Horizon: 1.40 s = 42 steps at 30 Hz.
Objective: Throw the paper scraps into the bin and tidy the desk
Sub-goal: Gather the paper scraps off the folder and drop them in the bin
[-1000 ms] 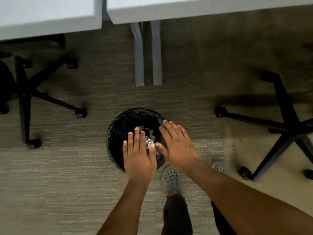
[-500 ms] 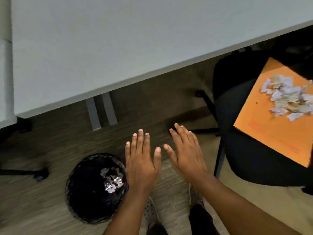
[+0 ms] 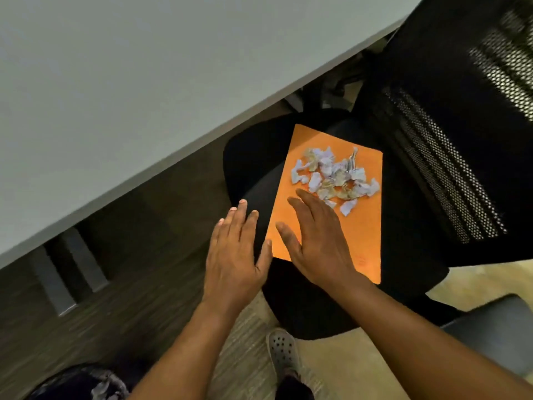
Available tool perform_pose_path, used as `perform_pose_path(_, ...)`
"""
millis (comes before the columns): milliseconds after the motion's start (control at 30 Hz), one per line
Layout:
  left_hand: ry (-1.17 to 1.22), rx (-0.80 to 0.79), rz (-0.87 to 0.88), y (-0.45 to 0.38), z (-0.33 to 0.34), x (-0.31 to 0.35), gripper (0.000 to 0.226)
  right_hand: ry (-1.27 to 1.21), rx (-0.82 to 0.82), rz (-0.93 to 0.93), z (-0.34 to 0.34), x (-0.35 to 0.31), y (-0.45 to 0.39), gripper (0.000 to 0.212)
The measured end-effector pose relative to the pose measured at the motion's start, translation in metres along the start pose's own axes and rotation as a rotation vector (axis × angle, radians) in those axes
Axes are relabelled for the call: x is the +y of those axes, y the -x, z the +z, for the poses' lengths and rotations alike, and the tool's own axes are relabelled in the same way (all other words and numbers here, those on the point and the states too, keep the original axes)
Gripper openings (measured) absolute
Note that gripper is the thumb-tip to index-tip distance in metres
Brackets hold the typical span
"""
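Observation:
A heap of torn white paper scraps (image 3: 331,176) lies on an orange folder (image 3: 363,235) that rests on the seat of a black office chair (image 3: 251,168). My right hand (image 3: 317,241) hovers flat and empty over the folder's near left part, fingertips just short of the scraps. My left hand (image 3: 235,255) is also flat and empty, to the left of the folder over the seat's edge. The black-lined bin (image 3: 78,385) shows at the bottom left corner with a few scraps inside.
A white desk (image 3: 115,96) fills the upper left, its grey legs (image 3: 66,275) on the carpet below. The chair's mesh backrest (image 3: 461,140) rises at the right. My shoe (image 3: 281,350) stands beside the chair. A grey seat (image 3: 490,327) sits at the lower right.
My view swung from the bin to the right toward the chair. Both empty hands moved from above the bin to the orange folder, the right one reaching the scraps.

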State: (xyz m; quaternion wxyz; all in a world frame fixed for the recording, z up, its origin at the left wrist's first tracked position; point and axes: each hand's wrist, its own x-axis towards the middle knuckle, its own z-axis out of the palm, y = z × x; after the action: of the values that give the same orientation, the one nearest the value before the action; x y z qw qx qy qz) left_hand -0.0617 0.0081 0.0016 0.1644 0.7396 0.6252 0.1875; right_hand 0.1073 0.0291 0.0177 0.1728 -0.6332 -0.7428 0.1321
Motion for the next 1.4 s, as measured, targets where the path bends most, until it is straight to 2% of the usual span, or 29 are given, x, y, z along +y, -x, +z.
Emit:
perform_pose_path(300, -0.149, -0.170, 0.114, -0.087, 0.063, 0.036, 0.103, 0.101, 0.124, 0.350, -0.010, 0.127, -0.035, 0.060)
perform_pose_path(367, -0.170, -0.184, 0.157, -0.107, 0.075, 0.042, 0.104, 0.121, 0.107, 0.365, -0.010, 0.150, -0.045, 0.064)
perform_pose_path(467, -0.179, -0.204, 0.187, -0.133, 0.090, 0.049, 0.102, 0.122, 0.052, 0.288, -0.003, 0.172, -0.054, 0.063)
perform_pose_path(567, -0.171, -0.223, 0.190, -0.143, 0.102, 0.055, 0.096, 0.152, 0.019, 0.212, 0.005, 0.177, -0.058, 0.054)
perform_pose_path(733, -0.199, -0.134, 0.271, -0.138, 0.118, 0.058, 0.053, 0.197, 0.051, 0.084, 0.022, 0.167, -0.046, 0.033)
perform_pose_path(867, -0.195, -0.070, 0.320, -0.127, 0.127, 0.058, 0.037, 0.247, 0.011, 0.022, 0.031, 0.158, -0.041, 0.034)
perform_pose_path(967, -0.217, -0.060, 0.336, -0.125, 0.129, 0.057, 0.034, 0.300, -0.012, 0.024, 0.033, 0.158, -0.040, 0.034)
perform_pose_path(1133, -0.351, -0.100, 0.350, -0.131, 0.127, 0.060, 0.030, 0.257, 0.020, 0.035, 0.032, 0.157, -0.042, 0.034)
perform_pose_path(1400, -0.212, -0.112, 0.375, -0.130, 0.122, 0.060, 0.029, 0.126, 0.073, 0.026, 0.027, 0.158, -0.044, 0.038)
